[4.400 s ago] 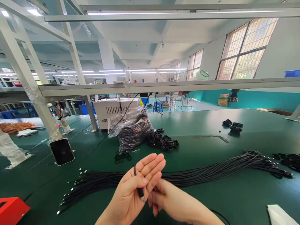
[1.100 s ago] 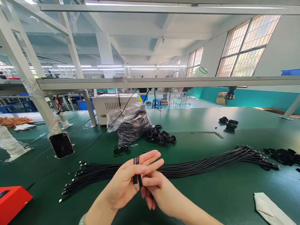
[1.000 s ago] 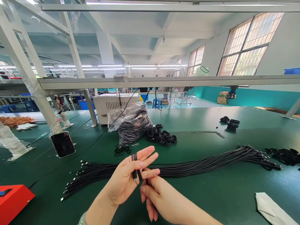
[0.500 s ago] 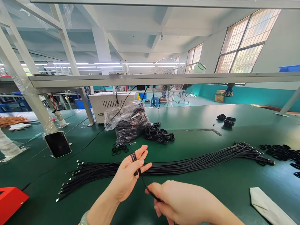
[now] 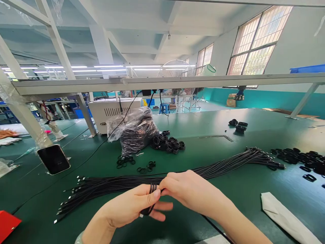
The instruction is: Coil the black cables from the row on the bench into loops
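Observation:
A black cable [image 5: 153, 188] is looped round the fingers of my left hand [image 5: 138, 205], whose thumb presses on the loops; a pale connector end shows under the palm. My right hand [image 5: 185, 189] pinches the same cable close beside the left fingertips, and a length of it trails below my right forearm. Behind both hands a long bundle of straight black cables [image 5: 109, 185] lies across the green table [image 5: 243, 210]. Beyond the bundle are a few loose black rings [image 5: 146, 167] and a pile of coiled black cables [image 5: 169, 144].
A plastic bag of black items [image 5: 137, 135] stands before a beige machine [image 5: 115, 110]. A phone [image 5: 53, 159] leans at the left post, with a red object [image 5: 8, 223] nearer. More black coils [image 5: 302, 157] and a pale cloth strip [image 5: 284, 213] lie right.
My right hand has moved up to my left fingertips with the cable. My left hand has turned and sits slightly lower. The view has shifted, uncovering the loose rings beyond the bundle.

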`<action>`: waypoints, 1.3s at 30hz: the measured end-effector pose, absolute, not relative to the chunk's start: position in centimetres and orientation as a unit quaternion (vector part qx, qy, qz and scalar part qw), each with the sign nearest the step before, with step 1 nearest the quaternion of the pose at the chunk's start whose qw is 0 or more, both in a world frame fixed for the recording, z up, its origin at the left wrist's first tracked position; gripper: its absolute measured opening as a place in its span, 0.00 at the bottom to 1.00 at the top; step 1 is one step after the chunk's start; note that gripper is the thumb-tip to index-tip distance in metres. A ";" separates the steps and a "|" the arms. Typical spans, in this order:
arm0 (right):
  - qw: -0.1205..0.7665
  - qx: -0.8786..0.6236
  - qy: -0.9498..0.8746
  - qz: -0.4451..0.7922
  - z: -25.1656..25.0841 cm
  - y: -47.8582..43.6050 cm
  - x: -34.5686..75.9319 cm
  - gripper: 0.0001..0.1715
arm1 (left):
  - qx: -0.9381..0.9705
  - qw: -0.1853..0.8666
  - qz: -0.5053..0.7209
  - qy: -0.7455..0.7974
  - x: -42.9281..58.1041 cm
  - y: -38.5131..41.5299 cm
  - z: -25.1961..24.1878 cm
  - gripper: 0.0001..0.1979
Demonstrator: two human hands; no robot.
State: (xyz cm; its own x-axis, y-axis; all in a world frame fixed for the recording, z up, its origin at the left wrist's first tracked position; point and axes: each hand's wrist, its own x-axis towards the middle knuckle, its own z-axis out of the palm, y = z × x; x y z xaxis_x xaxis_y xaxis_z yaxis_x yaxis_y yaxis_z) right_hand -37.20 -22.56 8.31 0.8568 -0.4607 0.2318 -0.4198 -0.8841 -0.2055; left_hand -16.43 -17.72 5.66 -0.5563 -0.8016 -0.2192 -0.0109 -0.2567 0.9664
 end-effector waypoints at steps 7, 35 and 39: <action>0.517 -0.818 0.218 -0.126 8.2 -23.6 -37.9 0.13 | 0.307 0.181 -0.755 -0.551 -15.6 -17.6 6.2 0.23; 0.352 -0.885 0.292 -0.090 6.7 -21.0 -35.4 0.20 | 0.226 0.594 -0.678 -0.369 -15.2 -18.8 7.5 0.18; 0.204 -0.930 0.302 -0.057 6.7 -19.6 -35.9 0.25 | 0.290 0.645 -0.598 -0.378 -15.6 -19.0 7.3 0.16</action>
